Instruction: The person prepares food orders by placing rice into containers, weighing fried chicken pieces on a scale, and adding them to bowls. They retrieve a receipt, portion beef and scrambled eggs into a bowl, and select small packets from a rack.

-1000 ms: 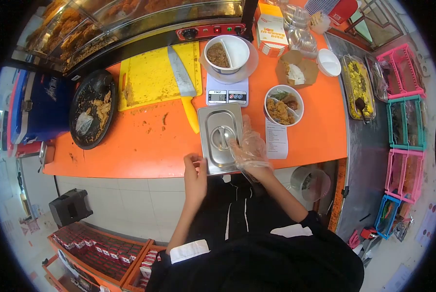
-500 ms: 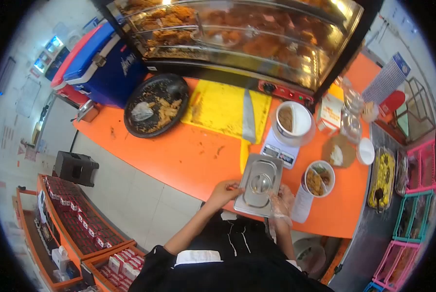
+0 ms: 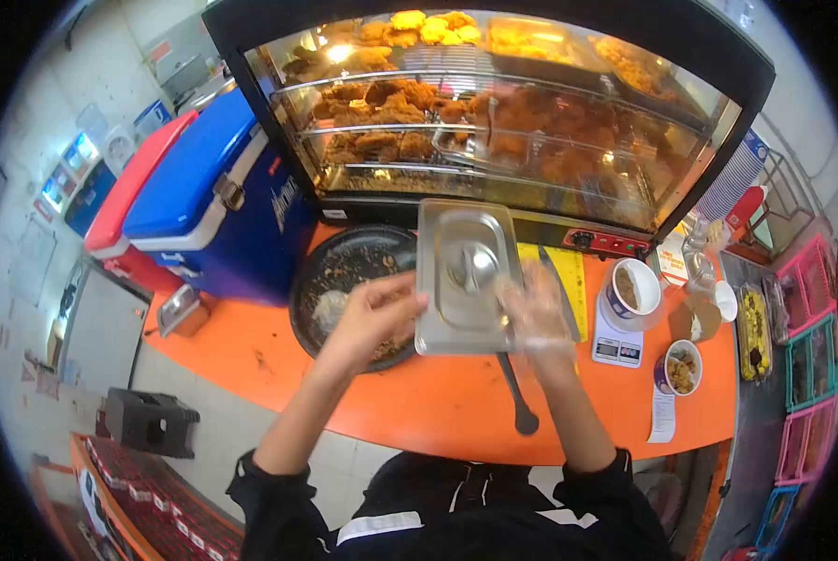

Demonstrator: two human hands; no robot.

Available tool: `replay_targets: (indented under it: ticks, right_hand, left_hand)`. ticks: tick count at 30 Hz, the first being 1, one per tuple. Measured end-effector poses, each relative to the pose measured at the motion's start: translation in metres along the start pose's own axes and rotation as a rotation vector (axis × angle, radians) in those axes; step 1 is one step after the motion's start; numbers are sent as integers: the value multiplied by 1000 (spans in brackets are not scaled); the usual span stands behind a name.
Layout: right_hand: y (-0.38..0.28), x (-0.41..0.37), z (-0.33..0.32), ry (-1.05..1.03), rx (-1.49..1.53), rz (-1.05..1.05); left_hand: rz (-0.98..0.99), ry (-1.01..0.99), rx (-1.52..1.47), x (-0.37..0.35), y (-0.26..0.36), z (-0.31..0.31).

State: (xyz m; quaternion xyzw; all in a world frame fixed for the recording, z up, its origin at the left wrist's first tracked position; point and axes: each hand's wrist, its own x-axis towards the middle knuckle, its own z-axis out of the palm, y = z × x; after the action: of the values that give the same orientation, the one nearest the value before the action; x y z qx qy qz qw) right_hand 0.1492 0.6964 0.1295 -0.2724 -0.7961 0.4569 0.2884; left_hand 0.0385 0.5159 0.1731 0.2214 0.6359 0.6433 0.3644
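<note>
A lidded steel container (image 3: 466, 323) is held up over the orange counter, in front of the glass food warmer. My left hand (image 3: 382, 313) grips its left edge, fingers bent against the side. On its right side rests my right hand (image 3: 537, 313), in a clear plastic glove, with the fingers pressed at the edge. Below the container, a dark spoon handle (image 3: 514, 397) extends toward me. Behind my left hand lies a round black tray (image 3: 309, 313) with crumbs and a crumpled clear bag. The yellow cutting board (image 3: 570, 280) is partly hidden behind my right hand.
The glass warmer (image 3: 494, 126) holds fried food. Blue and red coolers (image 3: 190, 187) stand at the left. To the right are a scale (image 3: 615, 346) bearing a bowl, a filled paper bowl (image 3: 681, 371), a receipt (image 3: 662, 418) and stacked cups (image 3: 732, 182).
Both hands have raised the steel container and carried it forward from the counter's front edge toward the warmer. The view has shifted, and a dark spoon handle now shows below the container.
</note>
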Motion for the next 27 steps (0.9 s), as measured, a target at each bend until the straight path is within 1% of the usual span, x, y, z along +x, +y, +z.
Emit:
replay_targets:
  ticks: [2,4,6,8,9,10,12,16,18,19,20,22,23,24,25,26,27]
  right_hand:
    - [-51,39,14,-126,214,35]
    - [-78,78,29,-111,248,38]
    - [-103,115,39,-67,255,-16]
    - [-140,129,36,-194,677,30]
    - [-159,139,39,-173,711,83]
    - [-170,149,35,-225,657,-63]
    - [-185,166,38,-192,647,-126]
    - [-197,206,43,-139,604,-100]
    - [-200,222,49,-11,397,-259]
    - [-202,221,57,6,695,-160]
    - [-203,228,61,14,690,-155]
    - [-201,251,66,45,331,-156]
    - [-198,259,71,47,327,-150]
    - [-196,266,75,67,432,-155]
    - [-192,276,78,88,536,-163]
    - [-186,286,80,90,533,-163]
    - [-176,302,83,72,668,-222]
  left_hand:
    - [75,3,-5,13,44,-26]
    - [102,39,34,40,71,-58]
    - [179,10,0,61,103,-72]
    - [236,2,7,98,120,-99]
    - [257,13,-46,111,130,-104]
    - [306,-24,-110,121,139,-105]
    - [337,-25,-68,134,159,-111]
    - [382,-10,-120,157,187,-112]
    - [365,9,-107,171,196,-117]
    - [385,14,-154,179,196,-116]
    - [380,5,-157,192,197,-117]
    - [397,-16,-274,215,196,-118]
    - [423,18,-251,221,194,-114]
    - [418,15,-254,229,191,-118]
    - [436,-71,-359,238,187,-125]
    - [454,-157,-463,247,182,-130]
    - [549,-130,-415,243,172,-126]
